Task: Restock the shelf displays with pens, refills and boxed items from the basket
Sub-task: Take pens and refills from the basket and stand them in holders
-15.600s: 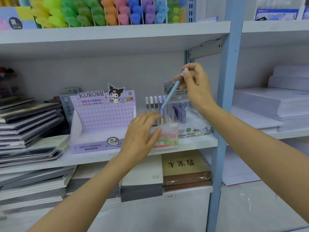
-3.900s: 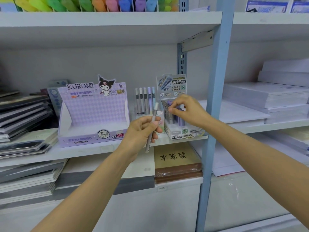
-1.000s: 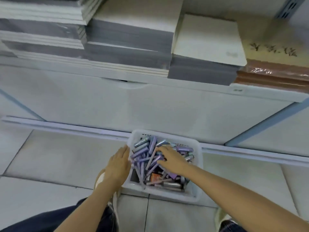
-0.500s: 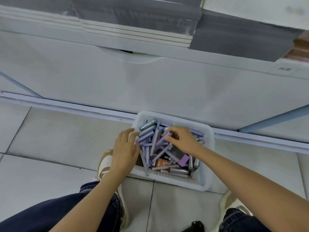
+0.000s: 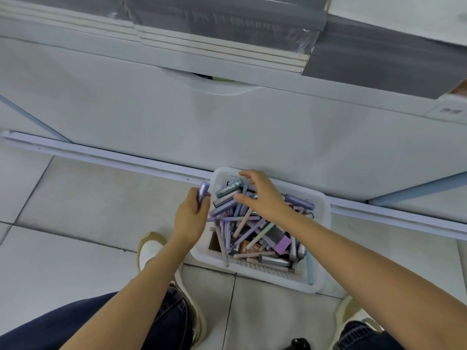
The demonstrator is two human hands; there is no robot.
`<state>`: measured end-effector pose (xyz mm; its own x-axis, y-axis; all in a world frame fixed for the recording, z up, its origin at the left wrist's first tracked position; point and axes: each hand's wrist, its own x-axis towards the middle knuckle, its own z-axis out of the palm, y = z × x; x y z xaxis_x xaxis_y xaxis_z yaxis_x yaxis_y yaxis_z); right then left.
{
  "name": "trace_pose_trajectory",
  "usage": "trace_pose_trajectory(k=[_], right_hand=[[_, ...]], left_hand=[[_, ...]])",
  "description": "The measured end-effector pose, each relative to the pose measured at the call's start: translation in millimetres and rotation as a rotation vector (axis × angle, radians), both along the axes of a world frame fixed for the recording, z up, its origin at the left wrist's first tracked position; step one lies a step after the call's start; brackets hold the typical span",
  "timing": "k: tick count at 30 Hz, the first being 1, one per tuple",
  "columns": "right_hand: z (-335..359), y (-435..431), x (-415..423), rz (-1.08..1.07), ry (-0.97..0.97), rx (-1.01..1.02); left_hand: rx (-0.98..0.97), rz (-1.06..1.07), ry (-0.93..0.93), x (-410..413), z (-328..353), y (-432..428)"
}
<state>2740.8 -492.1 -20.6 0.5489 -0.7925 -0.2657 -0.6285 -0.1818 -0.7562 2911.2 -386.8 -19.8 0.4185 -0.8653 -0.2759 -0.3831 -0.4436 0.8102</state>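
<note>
A white plastic basket [image 5: 319, 251] sits on the tiled floor against the base of the shelf unit. It is full of several purple, pink and pale green pens, refill tubes and small boxes [image 5: 281, 244]. My left hand [image 5: 190, 218] is just left of the basket's rim and grips a purple pen [image 5: 203, 191] that sticks up out of the fist. My right hand [image 5: 262, 195] hovers over the far left part of the basket, fingers spread above a grey-green tube [image 5: 228, 188], holding nothing.
The white cabinet front [image 5: 227, 117] of the shelf unit rises right behind the basket, with stacks of grey-edged paper pads [image 5: 222, 26] on the shelf above. My two shoes [image 5: 151, 248] and dark trouser legs flank the basket on the tiles.
The view dropped from the shelf displays to the basket on the floor. Since half a second ago my left hand has come off the basket rim with a purple pen in it; my right hand shifted to the far left.
</note>
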Motion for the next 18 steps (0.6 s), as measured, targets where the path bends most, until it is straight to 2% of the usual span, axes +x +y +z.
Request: trace_pose_trajectory(k=[3,8,16,18], right_hand=[[-17.5,2.9,13.8,0.125,0.159,-0.128],[-38.7,15.6,19.9,0.309,0.363,-0.353],[-35.7,8.5,24.8,0.553,0.393,-0.457],[-34.0,13.7,27.4,0.624,0.381,-0.37]], left_hand=[[0.048,0.055,0.011,11.4,-8.8,3.5],[0.083,0.031,0.02,15.1,-19.9,11.4],[0.085,0.04,0.071,15.6,-21.8,12.6],[0.088,0.038,0.056,15.7,-21.4,13.1]])
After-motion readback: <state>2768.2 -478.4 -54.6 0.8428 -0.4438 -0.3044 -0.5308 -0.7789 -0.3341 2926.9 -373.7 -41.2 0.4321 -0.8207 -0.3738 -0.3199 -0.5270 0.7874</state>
